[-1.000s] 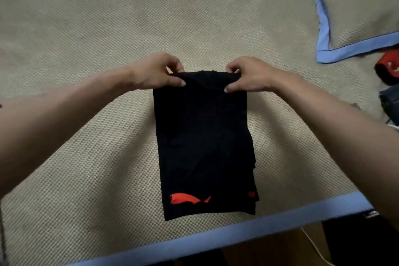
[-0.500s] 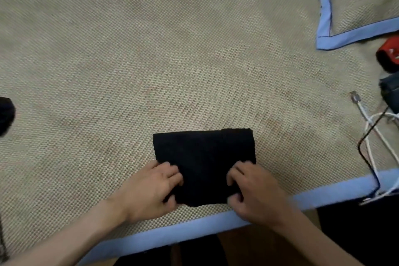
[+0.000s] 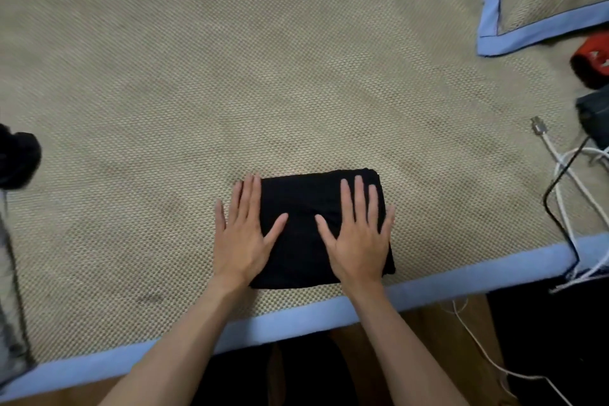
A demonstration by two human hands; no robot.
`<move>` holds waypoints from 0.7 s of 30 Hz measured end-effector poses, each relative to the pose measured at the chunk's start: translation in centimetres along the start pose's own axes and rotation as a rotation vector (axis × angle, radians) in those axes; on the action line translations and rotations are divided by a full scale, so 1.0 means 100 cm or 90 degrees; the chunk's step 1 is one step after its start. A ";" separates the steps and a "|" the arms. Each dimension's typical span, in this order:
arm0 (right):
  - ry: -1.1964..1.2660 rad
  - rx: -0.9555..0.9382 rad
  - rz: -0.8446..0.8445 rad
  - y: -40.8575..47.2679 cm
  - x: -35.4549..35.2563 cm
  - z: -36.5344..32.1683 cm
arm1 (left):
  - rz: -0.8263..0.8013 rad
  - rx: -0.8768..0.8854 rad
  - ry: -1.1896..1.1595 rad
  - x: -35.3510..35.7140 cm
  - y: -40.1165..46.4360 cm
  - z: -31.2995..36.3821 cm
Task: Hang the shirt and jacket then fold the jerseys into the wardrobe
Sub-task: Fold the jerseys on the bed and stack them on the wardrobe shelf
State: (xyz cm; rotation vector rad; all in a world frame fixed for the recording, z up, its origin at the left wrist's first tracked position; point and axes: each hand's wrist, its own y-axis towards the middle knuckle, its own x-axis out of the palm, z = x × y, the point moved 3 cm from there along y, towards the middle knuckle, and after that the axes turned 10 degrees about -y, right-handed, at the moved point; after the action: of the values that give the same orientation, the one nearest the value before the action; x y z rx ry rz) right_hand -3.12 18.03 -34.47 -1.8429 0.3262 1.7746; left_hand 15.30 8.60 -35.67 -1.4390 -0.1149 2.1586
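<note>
Flat, straight-fingered left hand [image 3: 241,238] and right hand [image 3: 357,234] press a folded black jersey [image 3: 308,224] near the mat's blue edge [image 3: 290,318]; folding looks done, with lifting it toward the wardrobe likely next.

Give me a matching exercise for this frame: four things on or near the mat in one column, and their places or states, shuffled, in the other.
Things:
1. black jersey
2. left hand
3. red item
4. white cable

Places or states:
A. at the far right edge, below the blue-edged pillow
B. folded into a small rectangle near the mat's front edge
C. trailing over the mat's right front corner
D. flat, half on the mat, thumb on the fabric

Pairs: 1-B, 2-D, 3-A, 4-C
</note>
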 end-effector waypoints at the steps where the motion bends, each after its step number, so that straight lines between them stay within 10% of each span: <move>1: 0.012 0.062 -0.014 -0.003 -0.003 0.007 | -0.004 -0.037 -0.006 -0.004 -0.005 -0.005; 5: 0.144 0.188 -0.078 -0.010 -0.012 0.025 | 0.025 -0.128 -0.102 -0.020 -0.025 0.001; 10: 0.604 0.262 -0.272 -0.007 -0.019 0.050 | -0.122 -0.365 -0.673 -0.029 -0.030 0.021; 21: 0.910 0.353 -0.063 -0.124 -0.213 0.053 | -0.359 -0.006 -0.735 -0.201 -0.063 0.105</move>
State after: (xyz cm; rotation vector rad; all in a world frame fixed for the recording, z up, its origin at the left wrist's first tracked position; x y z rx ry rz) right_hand -2.99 26.70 -10.83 -2.2495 1.0545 -0.0296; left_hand 14.23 6.72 -12.26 0.0351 -0.8161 2.1684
